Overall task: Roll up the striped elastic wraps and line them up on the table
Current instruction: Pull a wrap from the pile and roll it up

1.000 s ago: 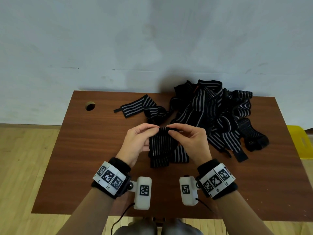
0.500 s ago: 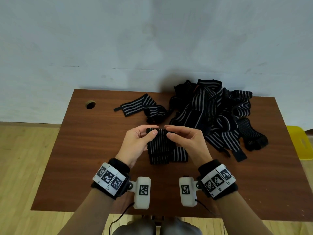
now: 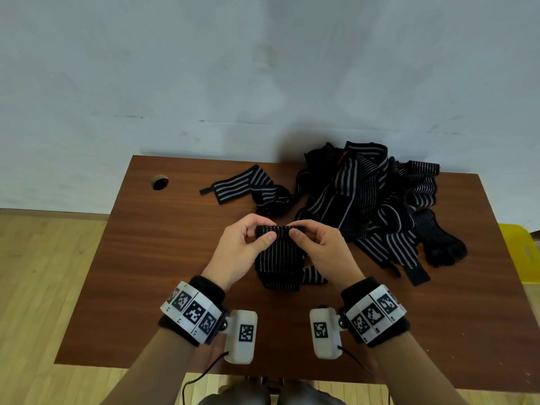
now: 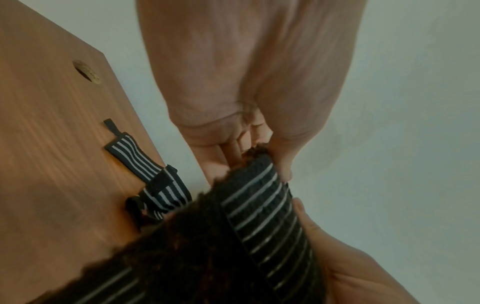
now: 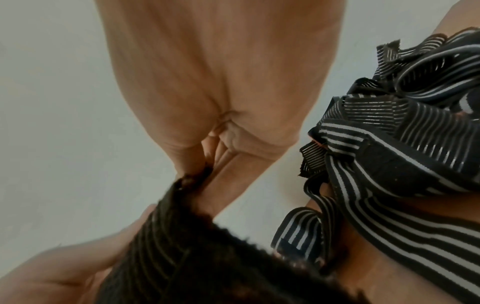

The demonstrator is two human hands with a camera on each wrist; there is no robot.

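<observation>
A black elastic wrap with thin grey stripes (image 3: 279, 260) hangs above the middle of the brown table (image 3: 140, 258), its top end turned into a small roll. My left hand (image 3: 264, 233) pinches the roll's left end between thumb and fingers. My right hand (image 3: 296, 230) pinches its right end the same way. The wrap's lower end lies folded on the table. In the left wrist view the wrap (image 4: 262, 207) runs under my thumb. In the right wrist view the wrap (image 5: 182, 236) is blurred and close. A tangled pile of striped wraps (image 3: 380, 206) lies at the back right.
One loose striped wrap (image 3: 242, 187) stretches left from the pile at the back. A round cable hole (image 3: 159, 182) sits in the table's back left corner. A grey wall stands behind the table. A yellow object (image 3: 523, 252) shows past the right edge.
The top end of the wrap has been turned over into a tighter small roll between both hands. The hanging part has grown shorter, and both hands stay at the same spot.
</observation>
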